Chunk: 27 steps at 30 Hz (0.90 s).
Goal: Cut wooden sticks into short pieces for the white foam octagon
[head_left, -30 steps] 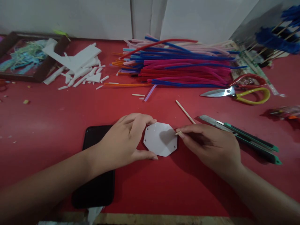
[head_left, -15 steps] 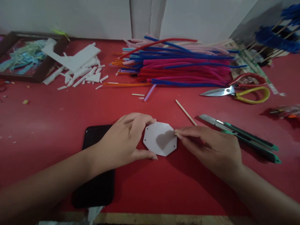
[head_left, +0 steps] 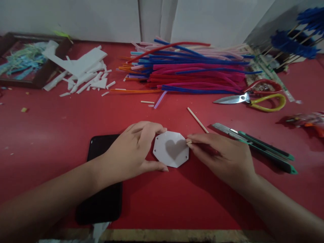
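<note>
The white plate (head_left: pixel 162 150), an eight-sided piece, lies flat on the red table (head_left: pixel 152 206) at the center of the frame. Three small holes show near its edge: two at the left, one at the lower right. A heart-shaped shadow falls across its right half.

The left hand (head_left: pixel 129 152) is clamped on the plate, fingertips at the upper left edge and thumb at the lower left edge. The right hand (head_left: pixel 225 157) has thumb and forefinger pinched together on a small wooden peg (head_left: pixel 188 142) at the plate's upper right edge (most of the peg is hidden, so contact with the plate cannot be confirmed).

Surrounding items are located as follows. A black phone (head_left: pixel 101 206) lies at the lower left, partly beneath the left forearm. A thin stick (head_left: pixel 197 119) slants just above the right hand. A box cutter (head_left: pixel 273 153) with green trim extends to the right of the same hand. Scissors (head_left: pixel 244 98) with one red and one yellow handle lie above the cutter. A bundle of colored pipe cleaners (head_left: pixel 199 72) spans the upper middle. White scraps (head_left: pixel 83 64) are piled at the upper left, overlapping a brown frame (head_left: pixel 37 81) that contains pale green and blue shreds (head_left: pixel 24 62).
</note>
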Motion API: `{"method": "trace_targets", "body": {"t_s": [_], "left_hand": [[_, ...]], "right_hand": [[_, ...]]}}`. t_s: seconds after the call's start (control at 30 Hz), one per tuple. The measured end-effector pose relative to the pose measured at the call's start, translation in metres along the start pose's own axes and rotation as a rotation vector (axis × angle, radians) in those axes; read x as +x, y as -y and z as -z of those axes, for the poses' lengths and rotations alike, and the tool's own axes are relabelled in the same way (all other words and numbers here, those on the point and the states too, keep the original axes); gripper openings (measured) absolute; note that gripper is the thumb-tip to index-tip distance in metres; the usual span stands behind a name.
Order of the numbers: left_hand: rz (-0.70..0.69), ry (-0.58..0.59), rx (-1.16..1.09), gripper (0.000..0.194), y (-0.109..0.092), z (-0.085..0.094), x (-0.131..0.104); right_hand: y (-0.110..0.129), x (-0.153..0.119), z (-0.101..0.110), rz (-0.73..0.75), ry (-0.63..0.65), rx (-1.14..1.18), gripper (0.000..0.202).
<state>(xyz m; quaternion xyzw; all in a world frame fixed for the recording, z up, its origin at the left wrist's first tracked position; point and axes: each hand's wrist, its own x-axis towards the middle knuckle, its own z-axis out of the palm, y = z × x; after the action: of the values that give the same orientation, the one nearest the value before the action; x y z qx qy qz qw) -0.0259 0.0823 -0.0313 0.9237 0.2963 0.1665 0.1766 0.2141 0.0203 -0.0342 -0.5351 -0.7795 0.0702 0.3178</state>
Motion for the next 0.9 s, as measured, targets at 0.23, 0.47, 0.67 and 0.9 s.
{"method": "trace_targets", "body": {"t_s": [0.23, 0.47, 0.67, 0.9], "left_hand": [[0.027, 0.028, -0.006, 0.081, 0.0000, 0.0000, 0.0006], [0.016, 0.013, 0.002, 0.082, 0.0000, -0.0011, 0.0000], [-0.001, 0.001, 0.015, 0.084, 0.0006, -0.0019, -0.0009], [0.012, 0.012, 0.002, 0.083, -0.0003, -0.0016, -0.0001]], "right_hand": [[-0.0023, 0.0004, -0.0014, 0.056, -0.015, 0.065, 0.016], [-0.0070, -0.0015, -0.0059, 0.084, -0.037, 0.083, 0.012], [-0.0071, -0.0024, -0.0071, 0.089, -0.045, 0.102, 0.012], [-0.0083, 0.0021, -0.0087, 0.098, -0.062, 0.142, 0.012]]}}
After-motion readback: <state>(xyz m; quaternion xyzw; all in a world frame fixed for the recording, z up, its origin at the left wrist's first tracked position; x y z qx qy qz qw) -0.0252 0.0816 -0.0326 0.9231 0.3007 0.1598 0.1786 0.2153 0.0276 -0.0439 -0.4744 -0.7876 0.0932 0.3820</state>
